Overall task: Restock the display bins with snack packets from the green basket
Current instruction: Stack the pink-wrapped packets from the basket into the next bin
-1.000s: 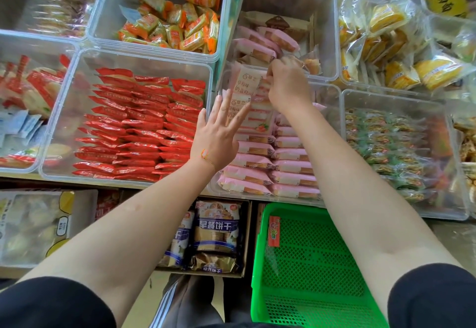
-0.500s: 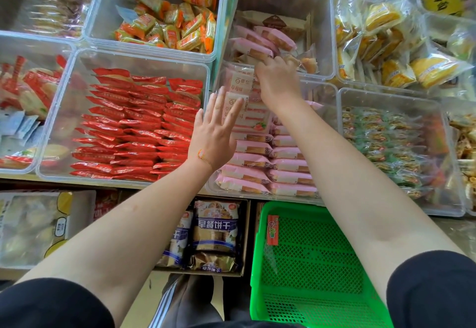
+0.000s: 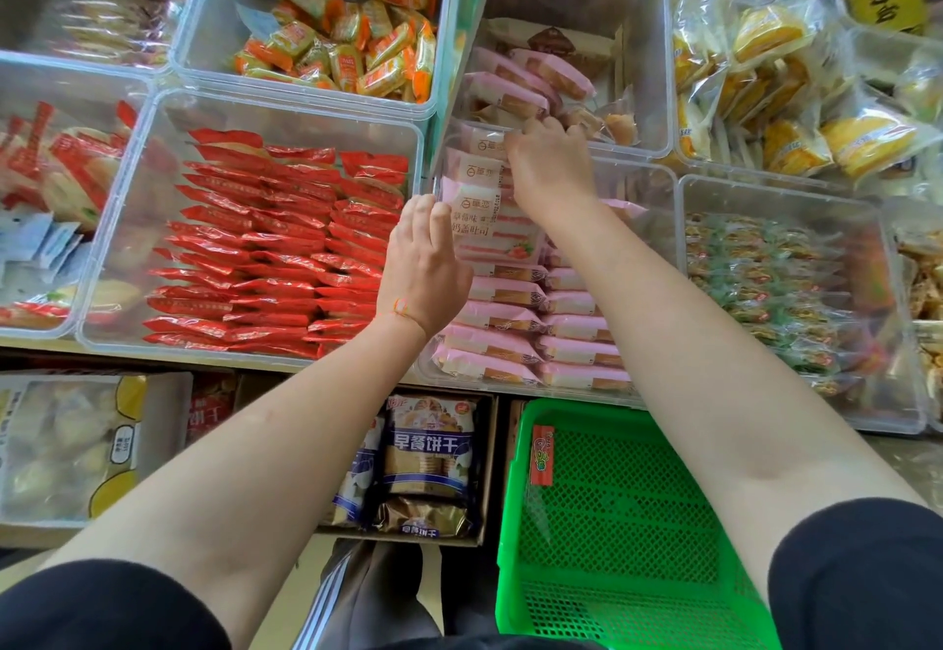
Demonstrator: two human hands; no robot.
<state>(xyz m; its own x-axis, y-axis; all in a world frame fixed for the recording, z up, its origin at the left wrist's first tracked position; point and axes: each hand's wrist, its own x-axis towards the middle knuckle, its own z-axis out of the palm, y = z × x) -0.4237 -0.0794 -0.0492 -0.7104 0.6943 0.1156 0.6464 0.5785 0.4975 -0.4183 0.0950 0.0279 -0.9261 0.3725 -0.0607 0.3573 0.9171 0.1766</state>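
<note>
At the far end of the clear plastic bin (image 3: 658, 180), the right hand (image 3: 551, 165) and the left hand (image 3: 426, 261) pinch glossy pink packets (image 3: 490, 221), standing upright above flat rows. Below, the green mesh basket (image 3: 612, 522) shows only its perforated bottom.

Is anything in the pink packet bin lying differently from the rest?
Yes. At the far end of the pink packet bin, several pink packets show their printed faces, unlike the neat flat rows nearer. Both the left hand and right hand are handling them.
</note>
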